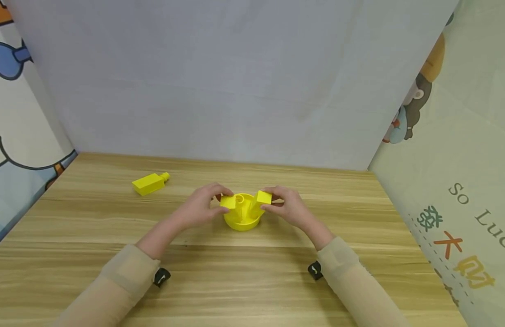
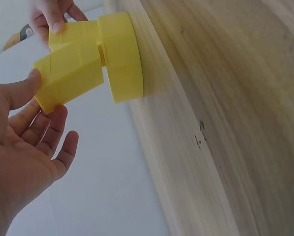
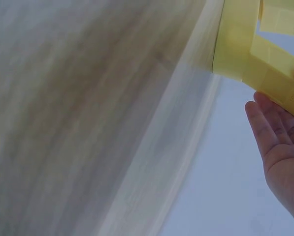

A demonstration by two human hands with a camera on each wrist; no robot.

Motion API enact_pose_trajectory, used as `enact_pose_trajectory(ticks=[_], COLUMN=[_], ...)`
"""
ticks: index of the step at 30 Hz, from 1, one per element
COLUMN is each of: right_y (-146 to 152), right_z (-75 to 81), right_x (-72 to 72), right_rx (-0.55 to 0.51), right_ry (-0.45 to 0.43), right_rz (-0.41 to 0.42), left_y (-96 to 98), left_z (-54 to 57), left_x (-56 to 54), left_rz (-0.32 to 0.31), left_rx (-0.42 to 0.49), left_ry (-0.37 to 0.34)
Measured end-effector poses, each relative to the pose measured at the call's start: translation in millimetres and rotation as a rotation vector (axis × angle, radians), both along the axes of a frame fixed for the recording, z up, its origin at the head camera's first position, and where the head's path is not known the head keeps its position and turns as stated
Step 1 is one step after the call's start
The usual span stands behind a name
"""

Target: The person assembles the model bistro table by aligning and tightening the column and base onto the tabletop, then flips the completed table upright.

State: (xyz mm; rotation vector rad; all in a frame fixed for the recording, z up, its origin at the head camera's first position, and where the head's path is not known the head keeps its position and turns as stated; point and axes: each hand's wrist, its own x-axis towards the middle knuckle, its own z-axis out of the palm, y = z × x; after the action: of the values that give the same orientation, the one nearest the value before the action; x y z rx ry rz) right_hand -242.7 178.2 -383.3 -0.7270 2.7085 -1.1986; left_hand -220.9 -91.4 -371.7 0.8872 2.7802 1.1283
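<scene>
A round yellow dish (image 1: 242,225) with an upright ring-topped post inside stands on the table. My left hand (image 1: 201,207) pinches a yellow bottle-shaped block (image 1: 228,203) between thumb and fingers. This block leans outward at the dish's left, its lower end toward the dish. On the right side, a second yellow bottle-shaped block (image 1: 263,197) tilts outward, its lower part inside the dish; my right hand (image 1: 291,207) pinches its upper end. In the left wrist view the left block (image 2: 70,73) slants against the dish (image 2: 124,59). How the lower ends are seated is hidden.
Another yellow bottle-shaped block (image 1: 149,184) with a narrow neck lies on its side at the back left of the wooden table (image 1: 244,281). A pale cloth wall (image 1: 236,91) rises behind the table, and printed cloths hang at both sides.
</scene>
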Motion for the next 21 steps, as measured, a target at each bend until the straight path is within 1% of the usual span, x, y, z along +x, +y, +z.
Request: enact_pose_trajectory(ticks=[5, 7, 11, 13, 15, 16, 19, 21], right_y=[0, -1, -1, -1, -1, -1, -1, 0], right_z=[-0.4, -0.9, -2.0, -2.5, -2.7, -2.7, -2.1, -2.0], right_x=[0.0, -0.2, -0.7, -0.9, -1.0, -1.0, -0.4, -0.2], right_rx=[-0.007, -0.008, -0.009, -0.008, -0.009, -0.009, -0.012, -0.011], right_ry=[-0.012, -0.013, -0.01, -0.006, -0.004, -0.003, 0.001, 0.004], right_rz=[0.0, 0.0, 0.001, 0.002, 0.003, 0.004, 0.001, 0.0], left_y=[-1.6, -2.4, -3.6, -2.8, -0.5, 1.5, 9.5, 15.1], left_z=[-0.8, -1.0, -1.2, -0.9, -0.5, -0.5, -0.9, -1.7], left_x=[-5.3, -6.4, -5.2, -2.9, -0.3, 0.9, 3.7, 5.1], left_rz=[-0.056, -0.069, -0.054, -0.02, 0.034, 0.071, 0.205, 0.282], left_rx=[0.01, 0.014, 0.002, 0.003, 0.015, 0.028, 0.067, 0.084], left_ry=[0.013, 0.011, 0.013, 0.001, -0.024, -0.05, -0.137, -0.184])
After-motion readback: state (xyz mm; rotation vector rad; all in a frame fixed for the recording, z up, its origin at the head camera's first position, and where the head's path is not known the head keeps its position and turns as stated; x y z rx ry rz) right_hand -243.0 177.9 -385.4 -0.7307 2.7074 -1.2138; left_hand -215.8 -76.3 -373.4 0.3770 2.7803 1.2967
